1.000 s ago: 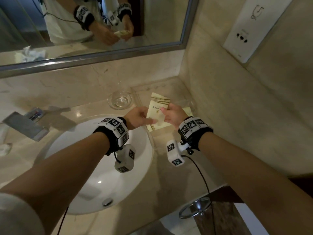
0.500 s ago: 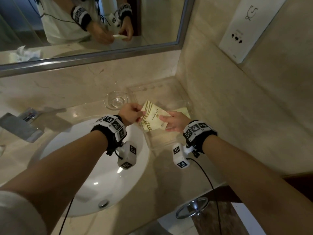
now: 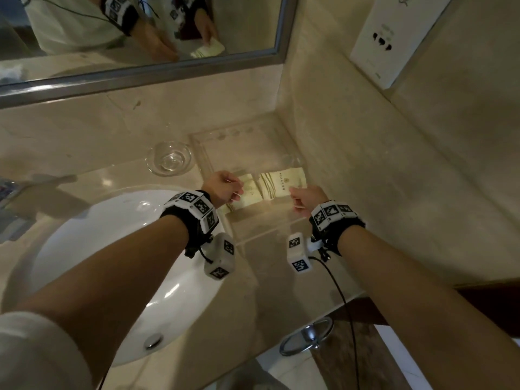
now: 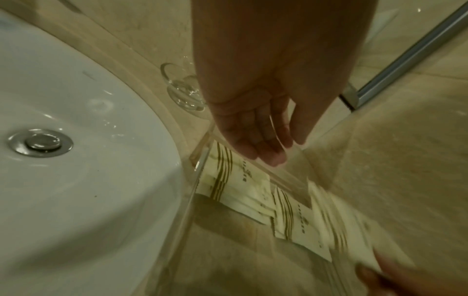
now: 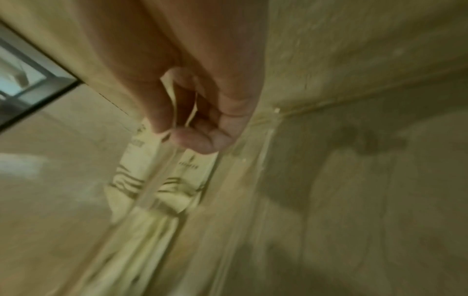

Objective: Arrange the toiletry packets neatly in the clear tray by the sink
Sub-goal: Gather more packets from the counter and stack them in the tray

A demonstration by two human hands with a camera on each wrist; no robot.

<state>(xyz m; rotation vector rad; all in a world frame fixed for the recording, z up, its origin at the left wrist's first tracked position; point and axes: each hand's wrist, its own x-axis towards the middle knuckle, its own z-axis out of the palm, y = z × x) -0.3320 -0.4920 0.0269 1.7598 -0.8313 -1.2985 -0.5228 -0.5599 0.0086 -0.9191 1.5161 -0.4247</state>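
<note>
The clear tray [image 3: 247, 229] sits on the counter in the corner, right of the sink. Cream toiletry packets [image 3: 251, 192] with brown stripes lie flat inside it, seen also as packets [image 4: 240, 186] in the left wrist view. My right hand [image 3: 305, 197] pinches the near edge of one packet [image 3: 284, 180] low at the tray's right side; the right wrist view shows the packet edge [image 5: 192, 112] between thumb and fingers, blurred. My left hand [image 3: 225, 187] hovers over the tray's left side with relaxed fingers [image 4: 268, 154], holding nothing.
A small glass dish [image 3: 168, 159] stands left of the tray, behind the white sink basin [image 3: 112, 249]. The marble wall closes the right side, with a white box [image 3: 394, 38] mounted on it. A mirror frame [image 3: 140, 77] runs above; a chrome ring [image 3: 306, 336] hangs below the counter edge.
Both hands held one packet above the tray before. My left hand has let go, and my right hand has carried the packet down to the right part of the tray.
</note>
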